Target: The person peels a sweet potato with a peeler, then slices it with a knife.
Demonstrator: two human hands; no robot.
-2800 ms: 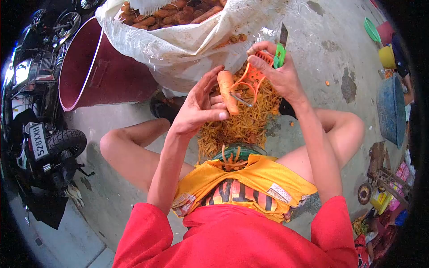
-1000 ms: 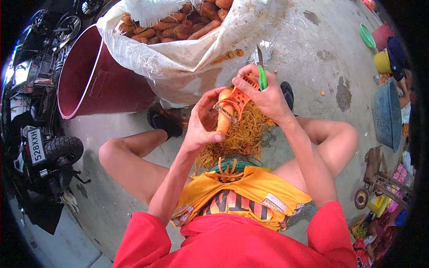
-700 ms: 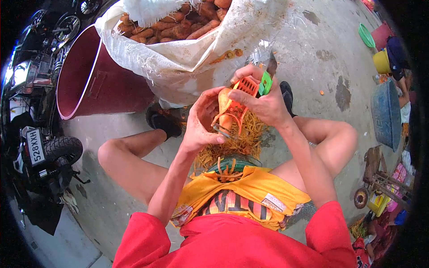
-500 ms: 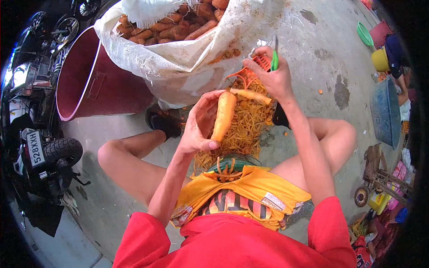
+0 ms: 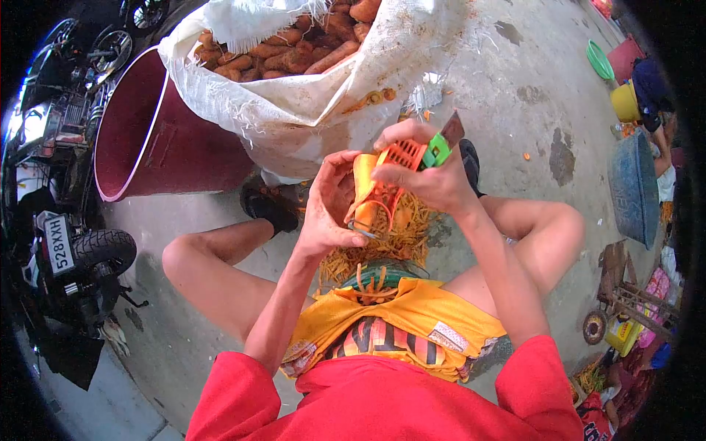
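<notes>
My left hand is wrapped around a peeled-looking carrot, thumb near its lower end. Closed on an orange vegetable peeler, my right hand also has a green-handled knife tucked in it, the blade pointing up and away. The peeler's curved frame lies over the lower part of the carrot; whether its blade touches the skin is hard to see. Below both hands is a heap of orange peelings, with more strips in a green-rimmed container between my legs.
Ahead stands a white woven sack full of unpeeled carrots. Left of it is a tilted dark red tub, with a motorcycle farther left. At right are a blue basin, a wheeled cart and other people.
My right hand has come down and to the left, bringing the peeler from beyond the carrot to over it. The knife has turned with it. My left hand has barely moved.
</notes>
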